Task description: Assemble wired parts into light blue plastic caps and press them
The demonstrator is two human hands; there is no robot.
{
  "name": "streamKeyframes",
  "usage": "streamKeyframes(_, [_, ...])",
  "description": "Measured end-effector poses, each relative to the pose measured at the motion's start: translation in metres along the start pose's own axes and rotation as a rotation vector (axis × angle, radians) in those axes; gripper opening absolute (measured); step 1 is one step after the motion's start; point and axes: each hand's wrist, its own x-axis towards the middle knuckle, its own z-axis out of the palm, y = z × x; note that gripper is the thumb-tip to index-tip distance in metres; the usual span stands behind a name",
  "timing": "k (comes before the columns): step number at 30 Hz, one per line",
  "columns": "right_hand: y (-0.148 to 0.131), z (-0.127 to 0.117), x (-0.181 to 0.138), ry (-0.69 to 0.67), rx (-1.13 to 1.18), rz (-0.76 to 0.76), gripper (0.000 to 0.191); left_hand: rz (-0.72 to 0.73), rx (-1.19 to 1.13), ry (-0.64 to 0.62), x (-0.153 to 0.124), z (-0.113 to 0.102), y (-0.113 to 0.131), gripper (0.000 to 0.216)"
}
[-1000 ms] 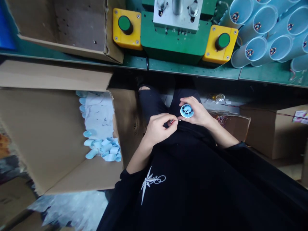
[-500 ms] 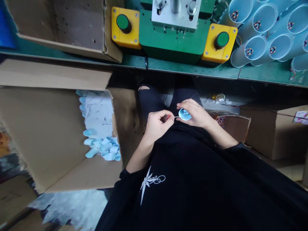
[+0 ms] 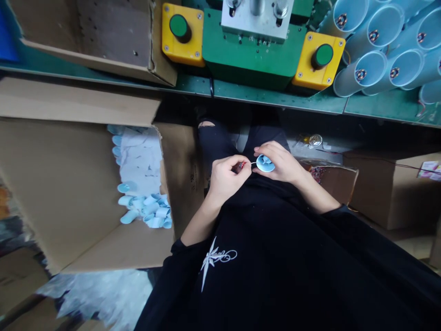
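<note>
1. Blue cup (image 3: 265, 164): held above the lap (image 3: 219, 146), its open end facing up.
2. Right hand (image 3: 284, 163): fingers curled around the cup, gripping it.
3. Left hand (image 3: 227, 182): thumb and forefinger pressed together, pinching a thin wire (image 3: 254, 162) that leads toward the cup; a red piece (image 3: 243, 165) shows within the fingers.

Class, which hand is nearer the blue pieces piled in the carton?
Left. The left hand is outside the carton, right of the blue pieces; the right hand is farther right.
</note>
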Motion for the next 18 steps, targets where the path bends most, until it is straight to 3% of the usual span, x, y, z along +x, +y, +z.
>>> streamKeyframes(18, [-0.0011, 0.0048, -0.0003, -0.016, -0.052, -0.018, 0.057, 0.111, 0.199, 0.08, -0.0041, 0.0085, -0.0012, 0.014])
